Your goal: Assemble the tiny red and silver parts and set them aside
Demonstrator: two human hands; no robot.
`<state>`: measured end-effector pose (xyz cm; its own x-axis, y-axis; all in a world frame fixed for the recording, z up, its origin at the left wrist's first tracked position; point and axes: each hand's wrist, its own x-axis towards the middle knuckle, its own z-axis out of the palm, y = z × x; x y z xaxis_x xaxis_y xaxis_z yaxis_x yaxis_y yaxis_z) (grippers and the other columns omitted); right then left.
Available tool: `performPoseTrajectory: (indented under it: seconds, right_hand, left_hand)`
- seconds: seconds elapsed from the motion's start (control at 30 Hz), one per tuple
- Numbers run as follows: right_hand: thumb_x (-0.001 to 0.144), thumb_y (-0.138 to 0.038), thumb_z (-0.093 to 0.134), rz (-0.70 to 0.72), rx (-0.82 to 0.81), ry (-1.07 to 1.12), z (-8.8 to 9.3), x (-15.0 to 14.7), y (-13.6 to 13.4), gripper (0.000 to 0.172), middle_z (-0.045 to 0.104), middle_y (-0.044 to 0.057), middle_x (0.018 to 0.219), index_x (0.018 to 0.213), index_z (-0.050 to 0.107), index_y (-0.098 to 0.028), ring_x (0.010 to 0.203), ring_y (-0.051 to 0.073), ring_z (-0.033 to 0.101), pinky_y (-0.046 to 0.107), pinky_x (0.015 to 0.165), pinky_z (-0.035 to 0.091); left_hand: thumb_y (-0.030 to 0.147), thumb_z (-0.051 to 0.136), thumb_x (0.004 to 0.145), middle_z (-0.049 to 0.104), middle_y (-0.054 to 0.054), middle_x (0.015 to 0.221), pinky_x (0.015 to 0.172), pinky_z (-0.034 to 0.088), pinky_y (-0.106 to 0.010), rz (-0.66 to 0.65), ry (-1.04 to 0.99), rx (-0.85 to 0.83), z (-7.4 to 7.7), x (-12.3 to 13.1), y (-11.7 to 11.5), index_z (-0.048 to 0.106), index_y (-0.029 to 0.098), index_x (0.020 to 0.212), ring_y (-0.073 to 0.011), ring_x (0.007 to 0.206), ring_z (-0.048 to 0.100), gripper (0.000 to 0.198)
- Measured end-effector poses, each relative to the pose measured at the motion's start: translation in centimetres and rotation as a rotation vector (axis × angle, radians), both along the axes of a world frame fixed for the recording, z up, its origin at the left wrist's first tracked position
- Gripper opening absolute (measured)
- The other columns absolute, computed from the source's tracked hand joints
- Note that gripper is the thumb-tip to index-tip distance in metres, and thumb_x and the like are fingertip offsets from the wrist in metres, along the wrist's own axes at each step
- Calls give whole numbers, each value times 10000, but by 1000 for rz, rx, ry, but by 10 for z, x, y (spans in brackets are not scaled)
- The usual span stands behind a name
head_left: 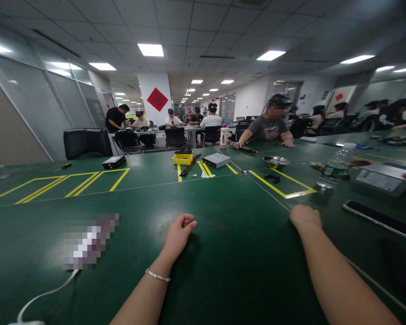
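Note:
My left hand point(181, 232) is over the green table point(230, 253), its thumb and fingers pinched on a tiny object point(191, 220) with a shiny tip and a bit of red. A pale bracelet circles the left wrist. My right hand point(306, 216) is curled, knuckles up, on the table near the seam, below the yellow tape frame point(292, 195). Its fingertips are hidden, so what it holds, if anything, cannot be made out. Beyond the hands lie a grey metal box point(216, 160), a yellow tray point(182, 159) with dark items and a metal bowl point(276, 160).
A phone-like item point(93, 241) with a white cable lies at left. On the right are a bottle point(334, 169), a phone point(380, 220) and a silver box point(384, 178) touched by another person's hand. A person point(270, 124) sits across the table beside a power tool point(248, 149).

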<state>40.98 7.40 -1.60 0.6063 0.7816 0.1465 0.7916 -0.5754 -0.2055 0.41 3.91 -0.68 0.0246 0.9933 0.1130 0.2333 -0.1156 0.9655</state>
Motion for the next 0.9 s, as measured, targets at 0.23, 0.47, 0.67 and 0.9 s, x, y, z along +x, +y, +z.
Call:
performPoseTrajectory:
  seconds: [0.23,0.47,0.67,0.9]
  right_hand:
    - [639,-102,386,54,67,236,30,-28,-10,236,492,250,929,761,583,-57,912,334,457,443,689,347]
    - [619,-153,490,385,154,600,32,-124,7,115,560,80,805,694,577,-164,768,187,519,353,730,376]
    - [607,-124,534,645,87,1194,16,-232,5,112,577,25,650,712,567,-145,549,77,511,237,590,437]
    - [624,-131,543,686,170,1573,2,-253,2,105,567,9,700,727,548,-146,568,37,506,190,620,426]
  left_hand:
    - [329,506,637,529,25,613,568,381,-213,-11,-18,-7,3,1,-3,530,152,799,-100,565,502,242]
    - [284,530,616,515,36,609,549,369,-201,-49,75,31,-5,2,0,524,174,786,-95,558,484,203]
    - [328,520,624,533,26,621,552,361,-206,-41,176,74,-10,0,3,541,176,783,-104,569,485,221]
    - [412,328,744,543,9,588,551,352,-220,-45,223,95,-6,-1,-1,545,168,704,-118,565,489,329]
